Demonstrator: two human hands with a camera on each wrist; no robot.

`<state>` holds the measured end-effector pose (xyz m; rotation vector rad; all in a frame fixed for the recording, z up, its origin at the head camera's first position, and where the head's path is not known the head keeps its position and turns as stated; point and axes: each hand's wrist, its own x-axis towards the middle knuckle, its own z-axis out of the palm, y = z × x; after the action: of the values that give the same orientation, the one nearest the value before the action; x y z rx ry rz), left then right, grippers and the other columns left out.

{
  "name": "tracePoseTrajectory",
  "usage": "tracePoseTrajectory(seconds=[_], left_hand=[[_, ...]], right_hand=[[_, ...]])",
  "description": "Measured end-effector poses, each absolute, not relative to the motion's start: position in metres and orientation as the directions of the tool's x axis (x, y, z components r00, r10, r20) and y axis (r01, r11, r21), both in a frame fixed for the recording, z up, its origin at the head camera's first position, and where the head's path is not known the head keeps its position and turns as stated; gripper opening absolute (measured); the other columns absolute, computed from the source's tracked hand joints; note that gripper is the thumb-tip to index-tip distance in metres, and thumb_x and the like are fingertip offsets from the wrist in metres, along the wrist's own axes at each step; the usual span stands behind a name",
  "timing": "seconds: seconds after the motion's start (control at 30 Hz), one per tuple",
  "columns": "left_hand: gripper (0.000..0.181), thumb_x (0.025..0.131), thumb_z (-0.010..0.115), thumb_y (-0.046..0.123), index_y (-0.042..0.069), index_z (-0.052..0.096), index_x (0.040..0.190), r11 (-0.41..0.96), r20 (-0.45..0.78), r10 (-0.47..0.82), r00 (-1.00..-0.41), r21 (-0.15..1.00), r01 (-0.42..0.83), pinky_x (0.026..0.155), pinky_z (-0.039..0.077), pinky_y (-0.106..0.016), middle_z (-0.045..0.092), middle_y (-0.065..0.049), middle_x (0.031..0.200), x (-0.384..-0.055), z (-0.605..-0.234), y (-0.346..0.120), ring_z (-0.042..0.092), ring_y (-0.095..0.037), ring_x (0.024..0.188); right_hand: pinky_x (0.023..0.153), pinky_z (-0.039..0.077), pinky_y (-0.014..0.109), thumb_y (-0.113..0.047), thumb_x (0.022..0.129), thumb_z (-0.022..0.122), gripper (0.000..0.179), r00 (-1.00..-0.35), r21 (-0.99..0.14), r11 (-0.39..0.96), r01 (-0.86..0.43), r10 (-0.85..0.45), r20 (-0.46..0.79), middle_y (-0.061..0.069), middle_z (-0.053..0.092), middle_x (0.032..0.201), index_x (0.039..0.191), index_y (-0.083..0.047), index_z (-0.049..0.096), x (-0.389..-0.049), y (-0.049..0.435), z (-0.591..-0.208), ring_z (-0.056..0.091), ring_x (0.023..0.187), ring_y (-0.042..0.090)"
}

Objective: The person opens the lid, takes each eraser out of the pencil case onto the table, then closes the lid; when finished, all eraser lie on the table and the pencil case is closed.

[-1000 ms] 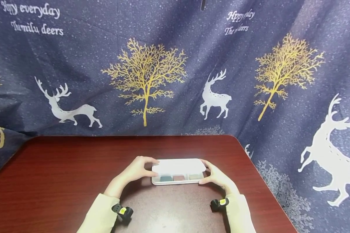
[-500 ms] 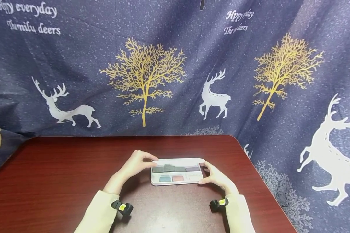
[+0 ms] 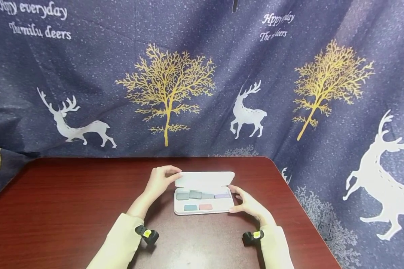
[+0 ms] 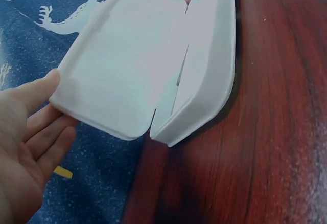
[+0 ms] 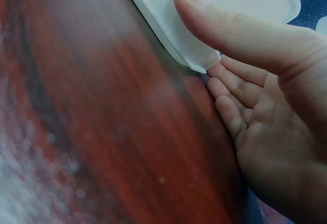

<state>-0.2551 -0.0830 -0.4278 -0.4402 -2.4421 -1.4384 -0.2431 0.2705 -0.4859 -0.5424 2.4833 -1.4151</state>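
- The white box (image 3: 223, 205) lies flat on the red-brown worktop (image 3: 87, 194), between the two hands. Its lid (image 3: 204, 180) stands up and leans back along the far long side.
- The box looks thin, smooth and stiff, so I think it is light and a bit slippery. Holding it by its short ends should keep it from sliding.
- The lid seems joined to the box at the back. A soft pinch on a corner looks like enough. A hard pull might crack or bend the join.
- Two rows of little blocks sit inside. The back row has grey-green blocks (image 3: 182, 196) and a purple block (image 3: 222, 195); the front row has a blue block (image 3: 190, 207) and a pink block (image 3: 205, 207). They may be loose, so a tipped box could spill them.
- The left hand (image 3: 159, 181) pinches the lid's left corner. Its thumb and fingers are close, with just the thin edge between them.
- The right hand (image 3: 250, 205) is curved wide round the right end of the box, thumb near the front corner, fingers farther back. I cannot tell how hard it presses.
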Motion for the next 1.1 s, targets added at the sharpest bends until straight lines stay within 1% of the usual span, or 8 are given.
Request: tracePoseTrajectory(seconds=[0.17, 0.27, 0.4, 0.7, 0.8, 0.87, 1.0, 1.1], left_hand=[[0.012, 0.083, 0.077, 0.014, 0.007, 0.078, 0.091, 0.505, 0.437, 0.033, -0.899, 0.769, 0.392, 0.070, 0.057, -0.033, 0.077, -0.007, 0.088, -0.260, -0.427, -0.078, 0.073, -0.024, 0.083], [0.010, 0.082, 0.077, 0.013, 0.007, 0.079, 0.090, 0.531, 0.446, 0.008, -0.895, 0.757, 0.382, 0.071, 0.057, -0.037, 0.077, -0.009, 0.088, -0.263, -0.425, -0.077, 0.073, -0.026, 0.084], [0.014, 0.084, 0.075, 0.014, 0.005, 0.078, 0.094, 0.542, 0.452, 0.004, -0.892, 0.748, 0.382, 0.077, 0.057, -0.043, 0.076, -0.011, 0.091, -0.267, -0.426, -0.077, 0.073, -0.028, 0.089], [0.022, 0.087, 0.071, 0.008, 0.005, 0.075, 0.108, 0.584, 0.461, 0.019, -0.887, 0.716, 0.384, 0.080, 0.056, -0.045, 0.075, -0.015, 0.100, -0.275, -0.437, -0.079, 0.072, -0.030, 0.092], [0.034, 0.085, 0.072, 0.003, 0.004, 0.070, 0.119, 0.579, 0.420, 0.074, -0.904, 0.720, 0.382, 0.085, 0.056, -0.047, 0.072, -0.018, 0.108, -0.277, -0.441, -0.082, 0.071, -0.032, 0.096], [0.047, 0.083, 0.073, 0.002, 0.003, 0.063, 0.128, 0.591, 0.383, 0.133, -0.914, 0.710, 0.383, 0.090, 0.053, -0.049, 0.069, -0.020, 0.117, -0.277, -0.445, -0.085, 0.069, -0.034, 0.102], [0.076, 0.077, 0.078, 0.002, 0.005, 0.044, 0.145, 0.608, 0.293, 0.261, -0.920, 0.690, 0.393, 0.101, 0.045, -0.054, 0.054, -0.025, 0.137, -0.278, -0.454, -0.091, 0.058, -0.040, 0.119], [0.092, 0.075, 0.081, 0.002, 0.007, 0.031, 0.152, 0.610, 0.234, 0.327, -0.916, 0.688, 0.393, 0.106, 0.041, -0.056, 0.042, -0.027, 0.147, -0.280, -0.461, -0.095, 0.051, -0.043, 0.126]], right_hand=[[0.112, 0.028, 0.057, -0.009, 0.073, 0.082, 0.088, -0.909, -0.877, 0.450, -0.171, -0.415, -0.036, 0.026, 0.041, 0.147, 0.147, 0.002, 0.036, -0.242, 0.271, -0.487, 0.038, 0.134, 0.043], [0.113, 0.027, 0.057, -0.008, 0.073, 0.082, 0.088, -0.909, -0.879, 0.446, -0.168, -0.416, -0.038, 0.026, 0.039, 0.148, 0.147, 0.002, 0.036, -0.242, 0.272, -0.487, 0.037, 0.135, 0.044], [0.112, 0.029, 0.056, -0.008, 0.073, 0.083, 0.088, -0.909, -0.876, 0.452, -0.169, -0.414, -0.039, 0.026, 0.040, 0.148, 0.147, 0.001, 0.036, -0.242, 0.271, -0.485, 0.037, 0.134, 0.044], [0.113, 0.028, 0.058, -0.008, 0.073, 0.083, 0.089, -0.912, -0.876, 0.460, -0.145, -0.406, -0.063, 0.026, 0.038, 0.149, 0.148, 0.000, 0.035, -0.242, 0.269, -0.483, 0.036, 0.136, 0.044], [0.113, 0.027, 0.059, -0.008, 0.073, 0.083, 0.089, -0.913, -0.874, 0.463, -0.149, -0.404, -0.059, 0.026, 0.039, 0.149, 0.148, 0.000, 0.036, -0.242, 0.269, -0.483, 0.036, 0.136, 0.044], [0.112, 0.029, 0.058, -0.009, 0.073, 0.083, 0.089, -0.913, -0.871, 0.467, -0.155, -0.405, -0.055, 0.025, 0.040, 0.149, 0.148, -0.001, 0.036, -0.243, 0.270, -0.484, 0.037, 0.135, 0.043], [0.111, 0.030, 0.056, -0.009, 0.073, 0.083, 0.089, -0.912, -0.868, 0.468, -0.166, -0.407, -0.045, 0.025, 0.041, 0.148, 0.148, -0.001, 0.037, -0.243, 0.271, -0.485, 0.038, 0.134, 0.043], [0.111, 0.030, 0.057, -0.009, 0.073, 0.083, 0.088, -0.909, -0.868, 0.463, -0.178, -0.416, -0.035, 0.025, 0.041, 0.148, 0.147, 0.000, 0.036, -0.244, 0.271, -0.485, 0.038, 0.134, 0.043]])
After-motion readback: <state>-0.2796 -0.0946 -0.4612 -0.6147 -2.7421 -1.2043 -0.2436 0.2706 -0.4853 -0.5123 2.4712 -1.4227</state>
